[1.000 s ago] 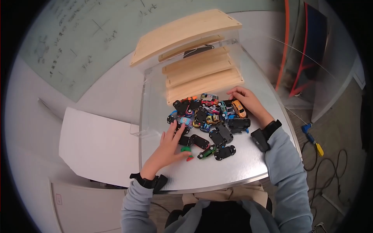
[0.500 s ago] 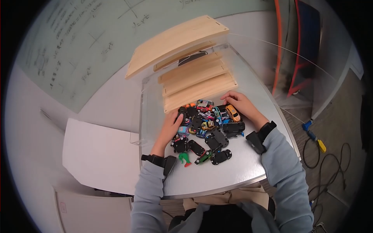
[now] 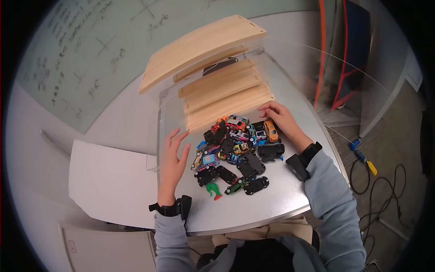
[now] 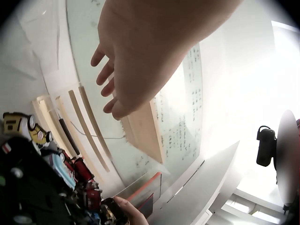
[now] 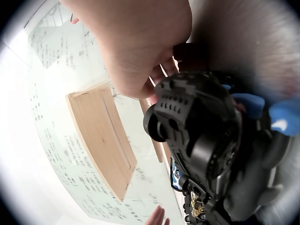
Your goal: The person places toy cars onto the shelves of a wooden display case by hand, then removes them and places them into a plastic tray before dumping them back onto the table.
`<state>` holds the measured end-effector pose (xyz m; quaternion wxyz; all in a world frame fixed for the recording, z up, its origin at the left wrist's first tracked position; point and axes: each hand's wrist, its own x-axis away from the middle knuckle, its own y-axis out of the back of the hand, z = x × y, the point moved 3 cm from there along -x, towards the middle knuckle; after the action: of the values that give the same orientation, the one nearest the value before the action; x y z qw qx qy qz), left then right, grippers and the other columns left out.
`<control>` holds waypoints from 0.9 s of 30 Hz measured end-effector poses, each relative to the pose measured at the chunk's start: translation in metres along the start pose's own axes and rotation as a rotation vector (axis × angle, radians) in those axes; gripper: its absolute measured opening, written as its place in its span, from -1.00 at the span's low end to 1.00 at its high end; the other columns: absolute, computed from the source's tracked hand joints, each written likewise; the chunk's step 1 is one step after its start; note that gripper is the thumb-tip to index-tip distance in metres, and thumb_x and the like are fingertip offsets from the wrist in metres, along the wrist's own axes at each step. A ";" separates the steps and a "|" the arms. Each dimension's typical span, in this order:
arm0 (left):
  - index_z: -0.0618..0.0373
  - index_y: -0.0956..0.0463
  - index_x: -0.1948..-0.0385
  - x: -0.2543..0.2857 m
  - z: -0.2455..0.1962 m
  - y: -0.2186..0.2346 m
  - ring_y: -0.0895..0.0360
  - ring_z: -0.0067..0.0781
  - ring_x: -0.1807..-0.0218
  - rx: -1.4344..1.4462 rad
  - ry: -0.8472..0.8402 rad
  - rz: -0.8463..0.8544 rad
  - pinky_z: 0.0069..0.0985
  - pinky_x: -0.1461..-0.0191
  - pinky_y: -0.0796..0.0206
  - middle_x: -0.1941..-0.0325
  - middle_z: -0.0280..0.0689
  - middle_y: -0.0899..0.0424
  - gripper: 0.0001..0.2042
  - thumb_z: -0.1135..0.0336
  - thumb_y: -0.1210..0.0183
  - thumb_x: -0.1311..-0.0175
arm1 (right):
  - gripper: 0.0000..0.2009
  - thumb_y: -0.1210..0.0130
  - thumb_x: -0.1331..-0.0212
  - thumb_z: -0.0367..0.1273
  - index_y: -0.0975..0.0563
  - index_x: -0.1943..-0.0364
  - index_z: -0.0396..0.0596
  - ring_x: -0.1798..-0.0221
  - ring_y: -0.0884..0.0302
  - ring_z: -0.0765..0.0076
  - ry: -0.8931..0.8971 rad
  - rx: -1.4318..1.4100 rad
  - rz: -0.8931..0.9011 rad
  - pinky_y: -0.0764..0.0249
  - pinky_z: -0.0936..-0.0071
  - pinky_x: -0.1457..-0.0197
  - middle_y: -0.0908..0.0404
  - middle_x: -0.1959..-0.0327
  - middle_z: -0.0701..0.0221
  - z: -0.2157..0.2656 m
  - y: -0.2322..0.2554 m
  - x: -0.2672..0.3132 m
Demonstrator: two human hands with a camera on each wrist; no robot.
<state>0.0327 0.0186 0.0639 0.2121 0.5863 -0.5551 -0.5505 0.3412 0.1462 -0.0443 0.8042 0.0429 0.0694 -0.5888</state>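
Observation:
A heap of toy cars lies on the silvery table, several with their black undersides up. Just left of the heap, my left hand (image 3: 173, 161) is lifted with its fingers spread and holds nothing. My right hand (image 3: 282, 121) rests at the heap's back right corner, fingers loosely bent, beside an orange car (image 3: 271, 130). A red car (image 3: 236, 121) sits at the back, a light blue and pink car (image 3: 210, 158) at the left. A green car (image 3: 234, 186) and an upturned black car (image 3: 256, 185) lie in front, near a green and red toy piece (image 3: 212, 190).
Stepped wooden shelves (image 3: 226, 109) stand behind the heap, under a larger wooden board (image 3: 204, 52). Clear panels flank the table (image 3: 281, 195). A white board (image 3: 108, 181) adjoins on the left, and cables (image 3: 385, 195) trail over the floor on the right.
My left hand moved from the heap's front left up along its left side, then drew away leftward, uncovering cars there. The right hand stays by the orange car. The head view shifted slightly.

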 end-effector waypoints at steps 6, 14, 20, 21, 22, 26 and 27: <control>0.08 -0.43 -0.07 0.031 0.054 0.005 -0.57 -0.08 0.17 -0.400 0.369 -0.154 -0.24 0.15 -0.39 0.20 -0.11 -0.62 -0.64 0.22 -0.11 -0.25 | -0.80 0.14 -0.27 -0.42 -0.54 0.16 -0.06 0.38 -0.39 0.73 0.009 -0.034 -0.095 -0.32 0.75 0.42 -0.52 0.39 0.53 -0.007 0.006 -0.003; 0.07 -0.60 0.38 0.034 0.086 -0.016 -0.58 -0.07 0.49 -0.411 0.545 0.028 -0.23 0.40 -0.37 0.66 -0.20 -0.60 -0.76 0.11 -0.09 -0.24 | -0.80 0.15 -0.27 -0.44 -0.53 0.18 -0.07 0.37 -0.41 0.69 0.043 -0.048 -0.075 -0.37 0.71 0.36 -0.51 0.40 0.51 -0.005 0.004 -0.002; 0.03 -0.59 0.39 0.035 0.092 -0.015 -0.57 -0.08 0.48 -0.380 0.496 0.052 -0.20 0.40 -0.35 0.65 -0.21 -0.60 -0.78 0.12 -0.07 -0.25 | -0.80 0.15 -0.25 -0.45 -0.53 0.18 -0.07 0.36 -0.43 0.65 0.042 -0.035 -0.033 -0.38 0.69 0.33 -0.51 0.40 0.50 -0.010 0.005 -0.004; 0.03 -0.59 0.39 0.036 0.092 -0.015 -0.57 -0.08 0.48 -0.382 0.494 0.053 -0.20 0.40 -0.35 0.65 -0.21 -0.60 -0.78 0.12 -0.07 -0.25 | -0.80 0.15 -0.25 -0.46 -0.53 0.19 -0.08 0.36 -0.43 0.64 0.015 -0.043 -0.053 -0.38 0.69 0.32 -0.51 0.40 0.50 -0.007 0.005 -0.002; 0.03 -0.59 0.38 0.036 0.092 -0.016 -0.57 -0.08 0.48 -0.378 0.495 0.045 -0.21 0.40 -0.34 0.65 -0.22 -0.59 -0.78 0.12 -0.07 -0.25 | -0.81 0.14 -0.25 -0.46 -0.53 0.19 -0.08 0.36 -0.43 0.64 -0.011 -0.050 -0.075 -0.39 0.69 0.32 -0.51 0.40 0.50 -0.005 0.005 -0.001; 0.02 -0.58 0.36 0.033 0.084 -0.015 -0.57 -0.11 0.49 -0.381 0.532 0.063 -0.24 0.40 -0.33 0.66 -0.25 -0.60 -0.78 0.12 -0.06 -0.26 | -0.81 0.15 -0.24 -0.47 -0.53 0.20 -0.08 0.35 -0.44 0.62 0.000 -0.064 -0.088 -0.40 0.67 0.29 -0.51 0.41 0.49 -0.007 0.006 -0.002; 0.02 -0.58 0.36 0.033 0.081 -0.013 -0.57 -0.11 0.49 -0.381 0.529 0.064 -0.24 0.40 -0.33 0.66 -0.25 -0.60 -0.78 0.12 -0.06 -0.26 | -0.81 0.15 -0.24 -0.47 -0.53 0.20 -0.09 0.34 -0.45 0.61 -0.006 -0.068 -0.077 -0.41 0.67 0.27 -0.51 0.41 0.49 -0.007 0.005 -0.001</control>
<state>-0.0409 0.0228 0.0141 0.4718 0.6411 -0.3861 -0.4662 0.3454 0.1502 -0.0509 0.7822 0.0112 0.0887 -0.6166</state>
